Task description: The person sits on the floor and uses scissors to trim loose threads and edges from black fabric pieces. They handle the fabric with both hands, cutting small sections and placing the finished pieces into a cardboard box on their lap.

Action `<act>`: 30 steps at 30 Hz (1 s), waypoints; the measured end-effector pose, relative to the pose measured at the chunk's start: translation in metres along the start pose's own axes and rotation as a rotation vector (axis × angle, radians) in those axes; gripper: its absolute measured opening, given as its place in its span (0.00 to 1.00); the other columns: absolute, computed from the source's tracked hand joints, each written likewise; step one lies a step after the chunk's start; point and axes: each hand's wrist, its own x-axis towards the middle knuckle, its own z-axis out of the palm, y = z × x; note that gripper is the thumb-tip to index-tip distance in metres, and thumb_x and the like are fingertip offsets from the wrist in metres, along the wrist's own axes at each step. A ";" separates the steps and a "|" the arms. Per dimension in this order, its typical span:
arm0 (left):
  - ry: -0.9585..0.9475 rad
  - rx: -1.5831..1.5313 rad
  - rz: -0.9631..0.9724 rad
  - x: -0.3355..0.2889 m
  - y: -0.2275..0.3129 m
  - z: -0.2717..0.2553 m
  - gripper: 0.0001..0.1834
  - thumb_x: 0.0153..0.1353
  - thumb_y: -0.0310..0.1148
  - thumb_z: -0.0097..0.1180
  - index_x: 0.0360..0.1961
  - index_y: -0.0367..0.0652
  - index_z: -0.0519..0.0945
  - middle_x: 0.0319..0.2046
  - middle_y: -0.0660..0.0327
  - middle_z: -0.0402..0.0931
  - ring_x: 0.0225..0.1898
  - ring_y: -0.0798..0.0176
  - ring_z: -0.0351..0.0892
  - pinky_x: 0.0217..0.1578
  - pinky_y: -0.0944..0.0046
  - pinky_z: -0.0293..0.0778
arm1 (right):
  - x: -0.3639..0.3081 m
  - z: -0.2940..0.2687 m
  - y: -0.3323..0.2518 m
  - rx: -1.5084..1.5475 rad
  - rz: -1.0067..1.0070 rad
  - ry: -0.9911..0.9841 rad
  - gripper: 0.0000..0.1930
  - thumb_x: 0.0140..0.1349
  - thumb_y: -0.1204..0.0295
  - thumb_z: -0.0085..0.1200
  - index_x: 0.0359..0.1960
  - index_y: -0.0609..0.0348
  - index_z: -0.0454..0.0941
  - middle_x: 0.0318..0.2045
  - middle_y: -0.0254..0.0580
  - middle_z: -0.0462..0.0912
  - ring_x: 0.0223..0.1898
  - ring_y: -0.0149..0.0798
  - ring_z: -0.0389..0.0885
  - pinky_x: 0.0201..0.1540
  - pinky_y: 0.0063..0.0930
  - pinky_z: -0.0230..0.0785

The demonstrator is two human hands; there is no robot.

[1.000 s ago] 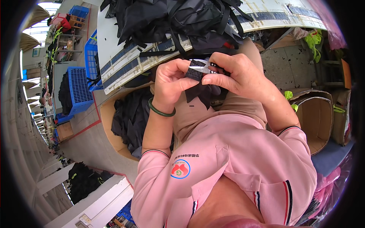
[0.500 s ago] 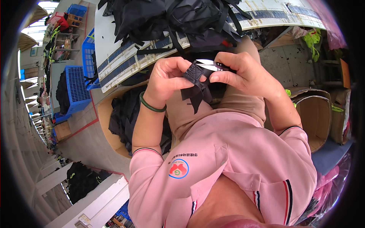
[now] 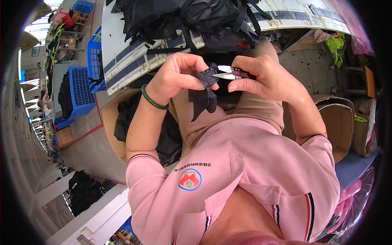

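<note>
Where steel meets cloth: silver-bladed thread snips (image 3: pixel 223 70) with dark handles, blades parted, tips at the right edge of a limp black fabric piece (image 3: pixel 199 97); actual contact, can't tell.
Work position: both off the near edge of a long, worn white table with dark strips (image 3: pixel 111 47), on the person's side, above the lap.
Left hand: bare left hand (image 3: pixel 173 79), narrow pinch, thumb and fingers closed on the fabric's folded, ribbed-looking end; loose part hangs down over the thigh.
Right hand: bare right hand (image 3: pixel 261 77), closed around the snips' handles, blades pointing at the left hand.
Wrist: dark green round bangle (image 3: pixel 154 101), left arm.
Tabletop: loose heap of black fabric with straps (image 3: pixel 179 18), on the table, some straps over its near edge.
Left box: open brown cardboard box (image 3: pixel 111 132), near side of the table, toward its left end; crumpled black cloth (image 3: pixel 165 141) inside.
Crates: blue plastic lattice crate (image 3: pixel 82 87), left of the table; second blue crate (image 3: pixel 94 61) between it and the table's left edge.
Right side: open tan cardboard box (image 3: pixel 337 132), near side of the table, toward its right end.
Clothing: pink short-sleeved polo (image 3: pixel 253 151), beige trousers (image 3: pixel 259 108), both on the table's near side.
</note>
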 end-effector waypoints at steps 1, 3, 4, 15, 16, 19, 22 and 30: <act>-0.010 0.011 -0.015 0.000 0.001 0.000 0.08 0.43 0.19 0.56 0.28 0.32 0.78 0.31 0.51 0.81 0.34 0.62 0.82 0.41 0.66 0.75 | 0.001 0.000 0.000 -0.006 -0.009 -0.006 0.21 0.55 0.55 0.60 0.26 0.64 0.71 0.13 0.49 0.69 0.18 0.51 0.69 0.21 0.36 0.59; -0.032 0.016 -0.044 0.000 0.001 0.000 0.08 0.43 0.20 0.57 0.28 0.31 0.78 0.30 0.51 0.81 0.33 0.62 0.81 0.40 0.66 0.75 | 0.001 -0.001 0.000 0.005 -0.004 -0.048 0.21 0.55 0.54 0.60 0.26 0.64 0.71 0.14 0.48 0.70 0.18 0.50 0.70 0.21 0.35 0.59; -0.047 0.010 -0.057 0.000 0.001 0.000 0.08 0.43 0.20 0.57 0.28 0.31 0.78 0.30 0.51 0.81 0.33 0.62 0.81 0.40 0.67 0.75 | 0.001 -0.001 0.000 0.011 -0.002 -0.069 0.21 0.55 0.54 0.60 0.26 0.63 0.72 0.14 0.47 0.70 0.18 0.50 0.70 0.22 0.35 0.60; -0.141 0.025 -0.098 0.002 0.001 -0.005 0.08 0.43 0.20 0.57 0.28 0.30 0.78 0.30 0.52 0.81 0.32 0.63 0.81 0.39 0.69 0.75 | 0.000 -0.001 0.007 0.034 -0.072 -0.112 0.22 0.54 0.52 0.59 0.27 0.62 0.72 0.14 0.43 0.70 0.17 0.47 0.68 0.22 0.35 0.59; -0.139 0.027 -0.094 0.002 0.002 -0.005 0.08 0.43 0.20 0.57 0.28 0.30 0.78 0.30 0.51 0.81 0.32 0.63 0.81 0.39 0.69 0.75 | 0.000 -0.001 0.008 0.036 -0.076 -0.099 0.22 0.54 0.52 0.59 0.27 0.62 0.72 0.14 0.42 0.70 0.16 0.47 0.68 0.22 0.35 0.59; -0.137 0.023 -0.098 0.002 0.002 -0.005 0.08 0.43 0.20 0.58 0.28 0.29 0.78 0.30 0.51 0.81 0.32 0.63 0.81 0.39 0.69 0.75 | 0.000 -0.002 0.009 0.015 -0.070 -0.123 0.22 0.54 0.52 0.59 0.27 0.61 0.72 0.14 0.42 0.70 0.16 0.47 0.68 0.21 0.35 0.58; -0.144 0.014 -0.102 0.002 0.001 -0.005 0.09 0.43 0.20 0.58 0.29 0.29 0.78 0.30 0.51 0.81 0.32 0.63 0.81 0.39 0.69 0.75 | 0.000 -0.002 0.009 0.008 -0.100 -0.106 0.22 0.54 0.52 0.59 0.26 0.61 0.72 0.13 0.42 0.69 0.16 0.47 0.68 0.21 0.35 0.58; -0.165 0.005 -0.141 0.003 0.001 -0.005 0.09 0.44 0.21 0.59 0.30 0.30 0.78 0.31 0.52 0.81 0.32 0.66 0.81 0.39 0.71 0.75 | 0.006 -0.001 0.006 -0.035 -0.135 -0.124 0.21 0.53 0.52 0.60 0.26 0.60 0.72 0.12 0.42 0.69 0.15 0.48 0.67 0.20 0.35 0.57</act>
